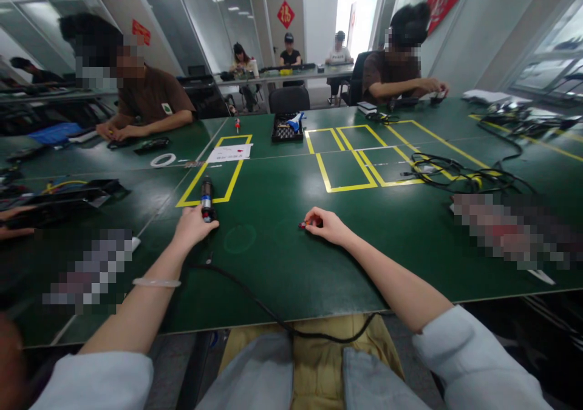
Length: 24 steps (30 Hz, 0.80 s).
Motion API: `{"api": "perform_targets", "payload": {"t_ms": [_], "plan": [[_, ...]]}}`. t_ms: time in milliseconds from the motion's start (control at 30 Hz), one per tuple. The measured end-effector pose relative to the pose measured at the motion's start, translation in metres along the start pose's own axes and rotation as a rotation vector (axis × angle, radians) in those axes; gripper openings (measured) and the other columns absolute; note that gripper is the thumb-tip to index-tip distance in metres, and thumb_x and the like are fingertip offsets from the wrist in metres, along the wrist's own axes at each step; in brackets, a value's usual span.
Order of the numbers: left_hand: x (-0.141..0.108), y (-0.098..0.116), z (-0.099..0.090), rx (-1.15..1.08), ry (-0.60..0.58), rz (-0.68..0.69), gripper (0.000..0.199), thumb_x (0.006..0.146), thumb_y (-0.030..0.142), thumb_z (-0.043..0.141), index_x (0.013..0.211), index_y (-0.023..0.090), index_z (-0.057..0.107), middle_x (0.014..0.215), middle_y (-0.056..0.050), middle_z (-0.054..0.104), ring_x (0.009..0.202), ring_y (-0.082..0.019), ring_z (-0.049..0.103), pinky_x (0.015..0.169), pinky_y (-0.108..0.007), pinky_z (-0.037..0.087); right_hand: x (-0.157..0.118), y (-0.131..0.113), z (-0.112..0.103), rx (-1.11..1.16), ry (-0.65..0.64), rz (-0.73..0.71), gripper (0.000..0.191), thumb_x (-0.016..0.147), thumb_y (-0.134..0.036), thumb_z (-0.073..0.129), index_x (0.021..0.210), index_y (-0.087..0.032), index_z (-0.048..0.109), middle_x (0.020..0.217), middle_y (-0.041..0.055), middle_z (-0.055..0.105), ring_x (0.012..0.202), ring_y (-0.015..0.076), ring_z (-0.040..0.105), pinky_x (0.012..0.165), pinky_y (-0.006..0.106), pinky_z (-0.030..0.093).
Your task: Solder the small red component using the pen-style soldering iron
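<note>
My left hand is wrapped round the lower end of a dark cylindrical tool with a blue and silver band, near the front edge of a yellow taped rectangle. Between the fingertips of my right hand is a small red piece, low over the green table; its exact shape is too small to tell. A black cable runs from near my left hand over the table's front edge to my lap.
A black tray holding a blue and white item stands at the back middle. Coiled black cables lie at the right, a white tape ring and paper sheet at the left. Two people sit across the table.
</note>
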State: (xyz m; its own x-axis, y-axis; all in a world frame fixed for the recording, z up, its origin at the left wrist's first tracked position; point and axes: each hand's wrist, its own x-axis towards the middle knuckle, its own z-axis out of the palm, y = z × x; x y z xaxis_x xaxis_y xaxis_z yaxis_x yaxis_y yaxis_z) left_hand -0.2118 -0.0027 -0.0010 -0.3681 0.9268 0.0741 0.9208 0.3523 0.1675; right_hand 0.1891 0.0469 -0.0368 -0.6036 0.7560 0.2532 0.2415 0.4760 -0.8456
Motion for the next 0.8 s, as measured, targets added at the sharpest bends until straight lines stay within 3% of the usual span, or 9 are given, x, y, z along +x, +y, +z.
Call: {"api": "perform_targets", "payload": {"t_ms": [267,433,600,800], "plan": [[-0.049,0.124,0.019,-0.045,0.008,0.258,0.059,0.073,0.044,0.06,0.124,0.016,0.048,0.111,-0.012,0.048,0.101,-0.026,0.055,0.086,-0.034,0.047,0.0,0.0,-0.006,-0.035,0.0,-0.087,0.012,0.081,-0.021,0.058,0.092,-0.017,0.059,0.08,-0.0002,0.058,0.066,0.0106,0.049,0.066,0.023,0.04],[-0.07,0.182,0.03,-0.116,-0.002,0.404,0.065,0.074,0.039,0.061,0.132,0.017,0.041,0.116,-0.012,0.048,0.105,-0.026,0.051,0.084,-0.034,0.047,-0.001,0.002,-0.009,-0.086,0.027,-0.129,0.007,0.083,-0.019,0.056,0.089,-0.017,0.059,0.082,0.0004,0.056,0.068,0.011,0.049,0.066,0.023,0.04],[-0.082,0.211,0.036,-0.173,-0.023,0.477,0.066,0.075,0.036,0.061,0.135,0.018,0.038,0.119,-0.012,0.047,0.108,-0.025,0.051,0.085,-0.033,0.047,-0.001,0.006,-0.012,-0.122,0.072,-0.135,0.005,0.083,-0.017,0.055,0.087,-0.017,0.057,0.081,-0.0002,0.053,0.067,0.0112,0.049,0.066,0.023,0.04],[-0.087,0.221,0.04,-0.161,-0.017,0.494,0.068,0.077,0.037,0.06,0.138,0.019,0.036,0.123,-0.012,0.046,0.11,-0.026,0.05,0.082,-0.032,0.048,0.0,0.013,-0.012,-0.16,0.059,-0.119,0.006,0.082,-0.016,0.058,0.088,-0.017,0.059,0.082,-0.0001,0.054,0.068,0.0115,0.05,0.068,0.024,0.04]]}}
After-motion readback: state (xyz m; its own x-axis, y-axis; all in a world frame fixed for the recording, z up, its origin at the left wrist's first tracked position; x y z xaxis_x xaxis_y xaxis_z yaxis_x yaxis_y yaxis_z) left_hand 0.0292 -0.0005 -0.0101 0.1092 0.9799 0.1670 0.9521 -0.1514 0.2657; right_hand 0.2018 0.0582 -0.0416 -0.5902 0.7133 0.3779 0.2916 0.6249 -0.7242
